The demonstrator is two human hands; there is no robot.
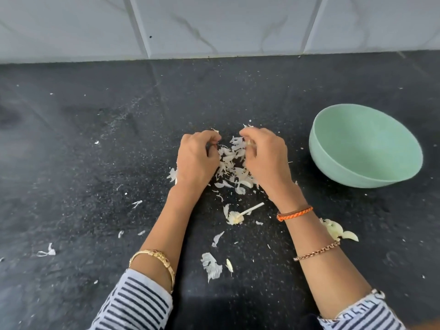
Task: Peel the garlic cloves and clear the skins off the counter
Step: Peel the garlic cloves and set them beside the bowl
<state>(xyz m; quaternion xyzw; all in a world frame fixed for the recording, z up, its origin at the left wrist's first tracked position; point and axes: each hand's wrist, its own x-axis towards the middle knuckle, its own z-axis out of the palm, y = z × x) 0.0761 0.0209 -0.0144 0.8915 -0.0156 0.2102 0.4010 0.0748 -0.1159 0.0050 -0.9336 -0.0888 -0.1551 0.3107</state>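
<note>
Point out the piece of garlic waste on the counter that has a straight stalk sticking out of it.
The garlic stem core, between the two forearms just below the main skin pile. The other scraps are flat, papery flakes without a stalk.

Sleeves: black-and-white striped sleeves (133,303).
Left wrist: gold bangle (154,258) above the cuff.
Right wrist: orange braided band (294,213); copper chain bracelet (316,251) nearer the cuff.

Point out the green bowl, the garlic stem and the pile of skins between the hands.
green bowl (338,173): head view, on its outer wall near the front rim.
garlic stem (252,208): head view, on the middle of the pale stalk.
pile of skins (232,163): head view, on the heap's centre.
</note>
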